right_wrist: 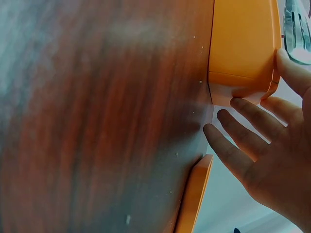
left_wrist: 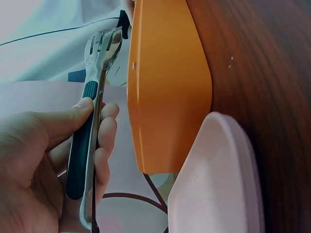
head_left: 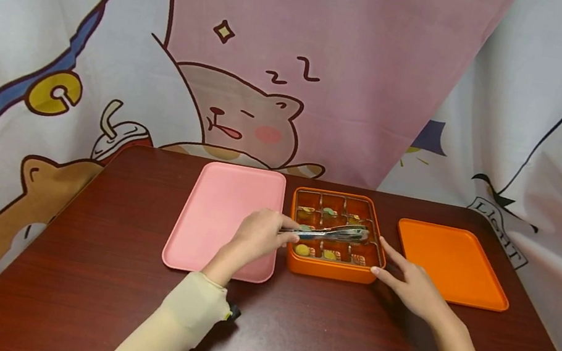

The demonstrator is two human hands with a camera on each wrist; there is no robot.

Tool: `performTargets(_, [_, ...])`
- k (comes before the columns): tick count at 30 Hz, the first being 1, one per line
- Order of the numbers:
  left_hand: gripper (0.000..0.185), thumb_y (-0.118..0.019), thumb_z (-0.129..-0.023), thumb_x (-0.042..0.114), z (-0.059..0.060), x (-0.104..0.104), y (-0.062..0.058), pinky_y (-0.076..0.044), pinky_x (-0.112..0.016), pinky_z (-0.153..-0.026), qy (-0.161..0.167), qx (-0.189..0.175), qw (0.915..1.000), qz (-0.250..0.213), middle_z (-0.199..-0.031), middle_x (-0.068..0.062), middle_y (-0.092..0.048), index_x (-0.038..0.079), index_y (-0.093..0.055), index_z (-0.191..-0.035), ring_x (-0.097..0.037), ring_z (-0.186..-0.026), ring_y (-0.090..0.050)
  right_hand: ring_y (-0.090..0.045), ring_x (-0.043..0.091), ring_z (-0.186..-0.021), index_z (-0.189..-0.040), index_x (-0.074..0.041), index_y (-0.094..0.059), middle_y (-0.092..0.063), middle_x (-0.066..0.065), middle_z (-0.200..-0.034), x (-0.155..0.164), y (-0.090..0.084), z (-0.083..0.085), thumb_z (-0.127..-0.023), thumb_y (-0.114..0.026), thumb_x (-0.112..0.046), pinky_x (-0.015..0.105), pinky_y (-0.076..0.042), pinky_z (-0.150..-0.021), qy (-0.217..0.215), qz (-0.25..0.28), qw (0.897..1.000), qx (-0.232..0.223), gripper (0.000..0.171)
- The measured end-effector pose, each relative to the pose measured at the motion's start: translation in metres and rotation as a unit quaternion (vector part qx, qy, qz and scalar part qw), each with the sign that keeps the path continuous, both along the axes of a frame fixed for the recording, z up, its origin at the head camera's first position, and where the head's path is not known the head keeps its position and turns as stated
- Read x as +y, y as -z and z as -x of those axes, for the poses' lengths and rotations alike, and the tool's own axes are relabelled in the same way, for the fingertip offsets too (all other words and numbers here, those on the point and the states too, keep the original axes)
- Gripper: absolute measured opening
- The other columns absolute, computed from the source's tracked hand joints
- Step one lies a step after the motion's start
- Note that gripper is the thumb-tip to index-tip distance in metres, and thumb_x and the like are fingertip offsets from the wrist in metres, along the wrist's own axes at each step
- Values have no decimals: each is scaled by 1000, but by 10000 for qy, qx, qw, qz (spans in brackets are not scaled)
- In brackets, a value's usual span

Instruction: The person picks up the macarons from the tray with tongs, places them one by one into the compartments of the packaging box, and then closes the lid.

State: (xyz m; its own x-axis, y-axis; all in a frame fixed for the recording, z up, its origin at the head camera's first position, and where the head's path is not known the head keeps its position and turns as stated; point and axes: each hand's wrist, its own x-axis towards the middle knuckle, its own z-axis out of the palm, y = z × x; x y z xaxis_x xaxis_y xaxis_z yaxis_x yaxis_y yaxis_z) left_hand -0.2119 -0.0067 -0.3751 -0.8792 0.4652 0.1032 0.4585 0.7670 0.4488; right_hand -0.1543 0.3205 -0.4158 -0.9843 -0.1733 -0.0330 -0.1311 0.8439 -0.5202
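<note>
My left hand (head_left: 258, 233) grips a pair of metal tongs (head_left: 334, 233) with dark green handle grips (left_wrist: 81, 160), thumb on one side and fingers on the other. The tongs' heads point right, over an orange divided box (head_left: 332, 270). Inside its clear compartments lie small pieces, among them a round yellow one (head_left: 303, 250) at the near left and a green one (head_left: 330, 212) in the far row. At the box's right side is my right hand (head_left: 415, 290), fingers spread and fairly straight, thumb tip at the near right corner and a fingertip against the side wall.
A pink tray (head_left: 219, 208) lies just left of the box, partly under my left hand and forearm. To the right is a flat orange tray (head_left: 454, 265). Behind the dark wooden table (head_left: 319, 345) hangs a printed curtain (head_left: 377, 79).
</note>
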Motion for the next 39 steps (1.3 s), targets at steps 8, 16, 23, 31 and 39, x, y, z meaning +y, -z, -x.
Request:
performTargets(8, [25,-72,-91,34,-4,10,0,-47,-30,-63,50,109,9995,306,-104,1,-77,27,-77,-114,-18,-85,-67,-60,38,-105,-160,-15,-23,-66,22,-99,0,0,-1,-100,-55,-48,65,-42,-98,-1,52,10000,-24,76])
performTargets(16, [31,-72,-90,36,-7,12,0,-49,-32,-66,91,-19,9994,342,-118,0,-74,27,-74,-120,-23,-92,-70,-52,24,-82,-160,-15,-22,-48,3,-70,-1,-1,0,-99,-55,-49,60,-44,-95,17,4,10000,-68,77])
performTargets(23, [37,-73,-90,38,-5,12,-1,-47,-33,-66,127,-154,9993,319,-119,-4,-74,26,-72,-125,-20,-84,-66,-30,15,-57,-160,-15,-22,-38,-2,-62,0,0,1,-100,-54,-49,46,-42,-83,4,-14,10000,-98,77])
performTargets(31, [40,-75,-88,34,-5,4,0,-41,-29,-65,217,-280,9992,-183,-108,-6,-76,23,-71,-127,-16,-72,-53,-57,29,-92,-160,-15,-23,-50,4,-71,0,-2,0,-99,-55,-48,62,-43,-97,-3,-4,10000,-40,76])
performTargets(39, [41,-76,-87,33,-8,-9,-1,-46,-32,-73,93,-330,9980,-531,-108,-5,-76,21,-71,-126,-18,-79,-59,-55,28,-91,-159,-14,-23,-57,9,-76,-1,-1,0,-99,-55,-48,58,-45,-94,1,-37,10000,-25,76])
